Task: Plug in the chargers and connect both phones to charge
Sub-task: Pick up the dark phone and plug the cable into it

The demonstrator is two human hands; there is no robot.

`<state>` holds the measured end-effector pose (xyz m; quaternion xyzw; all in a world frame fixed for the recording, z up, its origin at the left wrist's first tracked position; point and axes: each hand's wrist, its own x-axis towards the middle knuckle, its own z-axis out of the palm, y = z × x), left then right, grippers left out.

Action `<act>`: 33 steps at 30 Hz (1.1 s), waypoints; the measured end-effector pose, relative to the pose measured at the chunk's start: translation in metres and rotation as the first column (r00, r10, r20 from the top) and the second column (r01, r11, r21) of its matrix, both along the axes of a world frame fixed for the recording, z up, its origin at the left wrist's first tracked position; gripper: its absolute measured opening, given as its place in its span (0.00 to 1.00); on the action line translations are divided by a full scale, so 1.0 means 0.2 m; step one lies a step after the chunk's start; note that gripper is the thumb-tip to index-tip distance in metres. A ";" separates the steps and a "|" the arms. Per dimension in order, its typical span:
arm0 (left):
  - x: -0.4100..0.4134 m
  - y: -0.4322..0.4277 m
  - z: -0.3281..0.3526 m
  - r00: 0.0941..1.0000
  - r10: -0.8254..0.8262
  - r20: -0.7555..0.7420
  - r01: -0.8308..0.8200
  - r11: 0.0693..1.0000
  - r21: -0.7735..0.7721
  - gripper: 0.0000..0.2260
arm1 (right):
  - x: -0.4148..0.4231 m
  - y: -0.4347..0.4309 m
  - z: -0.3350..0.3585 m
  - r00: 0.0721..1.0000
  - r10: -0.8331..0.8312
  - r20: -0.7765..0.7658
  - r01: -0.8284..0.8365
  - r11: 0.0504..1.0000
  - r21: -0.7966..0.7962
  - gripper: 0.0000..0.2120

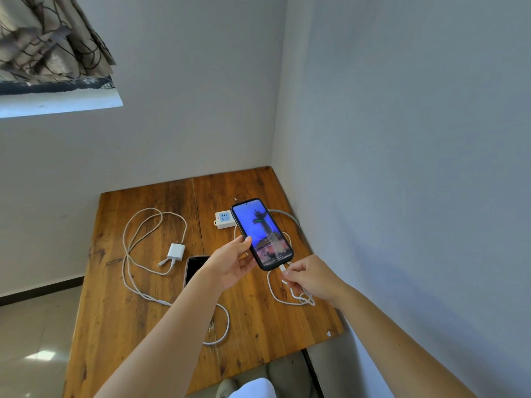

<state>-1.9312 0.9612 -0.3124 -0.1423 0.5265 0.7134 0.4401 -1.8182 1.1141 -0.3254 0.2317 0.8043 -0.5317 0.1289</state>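
Note:
My left hand (233, 262) holds a black-cased phone (262, 233) above the table, its screen lit with a charging ring. My right hand (308, 275) pinches the white cable plug (283, 268) seated in the phone's bottom edge; that cable loops on the table below my hand. A white power strip (223, 220) lies behind the phone, its right part hidden. A white charger brick (175, 251) lies loose on the table with its prongs up, its long white cable (135, 234) coiled around it. A second, dark-screened phone (195, 268) lies flat, partly hidden under my left wrist.
The wooden table (120, 326) fills a room corner, with white walls behind and to the right. A curtained window (51, 53) is at the upper left. Tiled floor lies to the left, and my shoes show below the table's front edge.

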 end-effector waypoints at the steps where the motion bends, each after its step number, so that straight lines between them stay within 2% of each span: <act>1: 0.00 0.00 0.00 1.000 0.002 0.003 -0.002 1.000 -0.003 0.19 | 0.00 0.00 0.00 1.000 -0.001 0.001 0.001 1.000 -0.005 0.11; 16: -0.07 0.06 -0.10 0.999 0.001 0.032 0.001 0.998 -0.059 0.19 | -0.05 0.05 -0.07 0.997 -0.018 0.079 0.020 1.000 -0.022 0.10; 21: -0.10 0.18 -0.22 0.998 0.033 0.053 -0.022 0.981 -0.191 0.11 | -0.09 0.10 -0.18 0.985 -0.061 0.164 0.062 0.998 0.000 0.06; 25: -0.07 0.30 -0.38 0.996 0.044 0.074 -0.020 0.953 -0.301 0.06 | -0.08 0.13 -0.35 0.962 -0.100 0.254 0.077 0.992 0.098 0.07; 28: -0.07 0.36 -0.52 0.995 0.019 0.100 0.018 0.936 -0.352 0.07 | -0.06 0.15 -0.50 0.946 -0.117 0.303 0.080 0.988 0.132 0.11; 33: -0.08 0.48 -0.76 0.990 -0.067 0.122 0.111 0.908 -0.405 0.12 | -0.03 0.20 -0.71 0.926 -0.155 0.345 0.095 0.978 0.185 0.08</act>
